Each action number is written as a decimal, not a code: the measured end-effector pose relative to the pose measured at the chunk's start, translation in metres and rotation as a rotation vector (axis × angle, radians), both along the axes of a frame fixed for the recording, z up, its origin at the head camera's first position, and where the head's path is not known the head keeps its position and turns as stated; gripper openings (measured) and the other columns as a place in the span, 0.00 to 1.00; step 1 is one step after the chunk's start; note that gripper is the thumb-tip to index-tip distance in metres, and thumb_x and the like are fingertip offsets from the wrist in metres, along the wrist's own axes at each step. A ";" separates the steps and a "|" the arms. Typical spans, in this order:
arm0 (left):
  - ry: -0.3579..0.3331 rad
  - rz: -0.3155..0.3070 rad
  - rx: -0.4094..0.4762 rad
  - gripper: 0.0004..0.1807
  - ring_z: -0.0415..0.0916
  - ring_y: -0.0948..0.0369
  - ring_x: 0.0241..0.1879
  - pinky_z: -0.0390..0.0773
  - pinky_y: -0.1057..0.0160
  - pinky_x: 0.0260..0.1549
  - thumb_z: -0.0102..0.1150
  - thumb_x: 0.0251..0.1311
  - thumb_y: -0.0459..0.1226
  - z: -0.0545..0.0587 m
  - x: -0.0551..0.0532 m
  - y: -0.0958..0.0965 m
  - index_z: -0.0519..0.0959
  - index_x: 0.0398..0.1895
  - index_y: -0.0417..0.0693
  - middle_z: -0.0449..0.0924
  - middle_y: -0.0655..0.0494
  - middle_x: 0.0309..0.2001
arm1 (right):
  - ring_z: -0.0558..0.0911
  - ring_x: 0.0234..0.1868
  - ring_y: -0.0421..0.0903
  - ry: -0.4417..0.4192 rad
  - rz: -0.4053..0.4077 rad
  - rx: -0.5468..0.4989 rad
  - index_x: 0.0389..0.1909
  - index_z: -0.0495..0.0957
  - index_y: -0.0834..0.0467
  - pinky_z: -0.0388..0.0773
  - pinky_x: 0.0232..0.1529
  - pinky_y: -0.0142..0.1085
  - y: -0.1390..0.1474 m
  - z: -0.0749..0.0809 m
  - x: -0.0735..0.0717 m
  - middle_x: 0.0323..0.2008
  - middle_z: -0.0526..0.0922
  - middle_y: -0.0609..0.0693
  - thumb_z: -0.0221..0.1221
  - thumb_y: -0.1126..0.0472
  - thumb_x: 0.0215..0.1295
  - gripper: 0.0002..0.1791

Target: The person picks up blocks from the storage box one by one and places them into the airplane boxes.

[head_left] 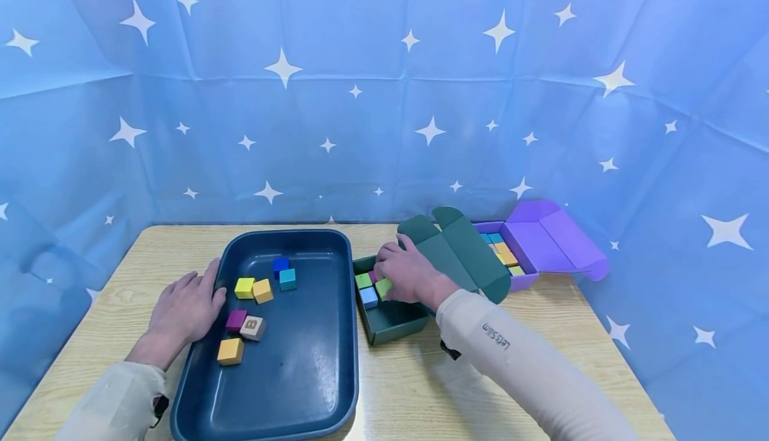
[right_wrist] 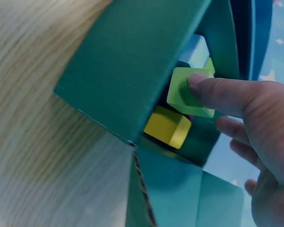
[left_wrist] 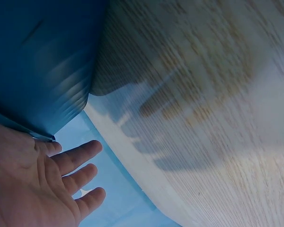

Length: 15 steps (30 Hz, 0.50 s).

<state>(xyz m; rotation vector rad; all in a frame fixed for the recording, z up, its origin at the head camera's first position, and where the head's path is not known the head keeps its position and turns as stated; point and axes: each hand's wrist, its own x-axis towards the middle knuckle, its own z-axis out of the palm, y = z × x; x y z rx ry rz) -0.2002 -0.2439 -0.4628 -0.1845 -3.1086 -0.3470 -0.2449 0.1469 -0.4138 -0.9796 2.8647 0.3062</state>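
Observation:
My right hand reaches into the green box, whose lid is folded back. Thumb and fingers pinch a light green cube, seen clearly in the right wrist view. Around it in the box are a yellow block, a light blue cube and another green cube. A purple cube is partly hidden by the hand. At the left, my left hand rests against the rim of the dark blue tray, its fingers extended. The left wrist view shows those fingers holding nothing.
Inside the tray lie several cubes: yellow, orange, blue, teal, purple and a wooden letter cube. Behind the green lid stands an open purple box containing coloured blocks. A starry blue curtain surrounds the table.

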 end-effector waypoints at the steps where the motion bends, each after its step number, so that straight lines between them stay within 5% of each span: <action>1: 0.000 0.000 0.001 0.36 0.56 0.29 0.65 0.55 0.29 0.65 0.43 0.72 0.45 0.000 0.000 0.000 0.47 0.76 0.36 0.65 0.25 0.64 | 0.70 0.64 0.45 0.001 0.001 0.007 0.43 0.84 0.42 0.47 0.76 0.57 0.000 -0.002 0.000 0.54 0.79 0.42 0.70 0.44 0.53 0.16; 15: 0.001 -0.007 -0.003 0.37 0.56 0.29 0.65 0.55 0.29 0.64 0.43 0.72 0.45 -0.001 0.000 -0.002 0.46 0.76 0.37 0.65 0.25 0.64 | 0.68 0.66 0.46 0.059 0.018 0.083 0.44 0.82 0.40 0.48 0.76 0.56 -0.005 -0.018 -0.002 0.55 0.78 0.42 0.69 0.43 0.55 0.16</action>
